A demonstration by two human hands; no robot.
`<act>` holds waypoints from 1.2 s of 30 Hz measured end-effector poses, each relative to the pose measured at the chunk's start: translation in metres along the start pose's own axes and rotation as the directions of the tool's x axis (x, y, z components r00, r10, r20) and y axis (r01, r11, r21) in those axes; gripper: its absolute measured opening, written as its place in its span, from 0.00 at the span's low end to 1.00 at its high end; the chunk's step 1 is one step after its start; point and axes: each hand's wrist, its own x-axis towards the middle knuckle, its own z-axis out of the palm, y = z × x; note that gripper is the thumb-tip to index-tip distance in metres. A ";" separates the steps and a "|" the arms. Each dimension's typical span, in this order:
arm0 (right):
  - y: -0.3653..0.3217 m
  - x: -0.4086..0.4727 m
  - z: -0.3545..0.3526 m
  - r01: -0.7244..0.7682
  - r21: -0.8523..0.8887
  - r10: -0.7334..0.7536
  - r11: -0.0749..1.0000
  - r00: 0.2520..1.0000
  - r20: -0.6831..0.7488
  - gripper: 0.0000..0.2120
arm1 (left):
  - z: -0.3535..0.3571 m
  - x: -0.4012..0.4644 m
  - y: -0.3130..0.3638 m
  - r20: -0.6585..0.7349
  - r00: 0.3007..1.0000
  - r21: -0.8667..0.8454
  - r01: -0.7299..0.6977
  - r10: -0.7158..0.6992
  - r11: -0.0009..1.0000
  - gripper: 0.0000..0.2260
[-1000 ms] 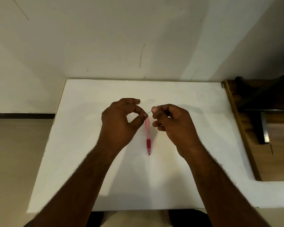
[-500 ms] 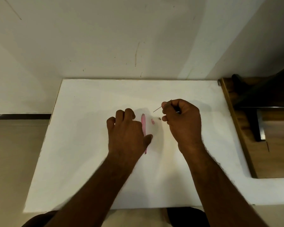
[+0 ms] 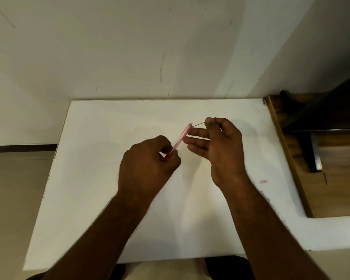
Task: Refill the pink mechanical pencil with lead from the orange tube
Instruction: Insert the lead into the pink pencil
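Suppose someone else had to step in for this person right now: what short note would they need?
Left hand grips the pink plastic mechanical pencil by its lower end, open back end tilted up.
Right hand pinches a thin dark lead stick, its tip at the pencil's opening.
A small pink piece, perhaps the cap, lies on the white table. No orange tube in view.
Done: lead taken out.
Left: slide lead in, close the pencil.

The slim pink plastic mechanical pencil (image 3: 180, 138) has its lower end hidden inside the left hand (image 3: 150, 166); the small pink smudge (image 3: 263, 181) right of it is too blurred to identify.
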 end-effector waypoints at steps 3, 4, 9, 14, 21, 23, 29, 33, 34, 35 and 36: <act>-0.003 0.000 -0.001 0.040 -0.037 -0.041 0.998 0.999 -0.005 0.07 | -0.002 0.000 -0.004 -0.017 1.000 -0.028 -0.009 0.009 1.000 0.07; -0.004 0.001 -0.003 0.054 -0.046 -0.054 0.998 0.998 -0.017 0.07 | -0.002 0.000 -0.006 -0.020 1.000 -0.042 -0.006 0.006 0.999 0.07; -0.007 0.002 -0.006 0.021 0.059 -0.021 0.998 1.000 0.011 0.07 | -0.004 0.001 -0.006 -0.023 1.000 -0.070 -0.007 0.005 0.998 0.06; -0.005 0.000 0.000 0.061 0.069 -0.066 0.996 0.995 0.074 0.07 | -0.006 0.002 -0.011 -0.029 0.999 -0.064 -0.025 0.023 0.998 0.05; -0.005 -0.002 0.002 0.090 0.057 -0.095 0.994 0.993 0.076 0.07 | -0.007 0.003 -0.013 -0.042 0.998 -0.071 -0.057 0.054 0.996 0.05; -0.004 -0.002 0.003 0.099 0.047 -0.102 0.994 0.992 0.076 0.07 | -0.007 0.002 -0.013 -0.045 0.997 -0.060 -0.066 0.064 0.996 0.04; -0.001 -0.002 0.005 0.120 0.016 -0.121 0.993 0.990 0.073 0.07 | -0.008 0.002 -0.015 -0.040 0.997 -0.039 -0.070 0.069 0.997 0.04; 0.002 -0.001 0.004 0.150 -0.014 -0.148 0.989 0.986 0.081 0.07 | -0.009 0.002 -0.014 -0.029 0.997 -0.027 -0.070 0.069 0.997 0.04; 0.003 0.000 0.005 0.153 -0.018 -0.151 0.988 0.985 0.082 0.07 | -0.009 0.002 -0.015 -0.026 0.997 -0.025 -0.068 0.067 0.997 0.04; 0.003 0.000 0.005 0.155 -0.019 -0.153 0.988 0.985 0.083 0.07 | -0.009 0.002 -0.015 -0.022 0.998 -0.024 -0.067 0.066 0.997 0.04; 0.004 0.000 0.006 0.156 -0.019 -0.154 0.988 0.985 0.082 0.07 | -0.010 0.003 -0.016 -0.018 0.998 -0.022 -0.065 0.065 0.998 0.04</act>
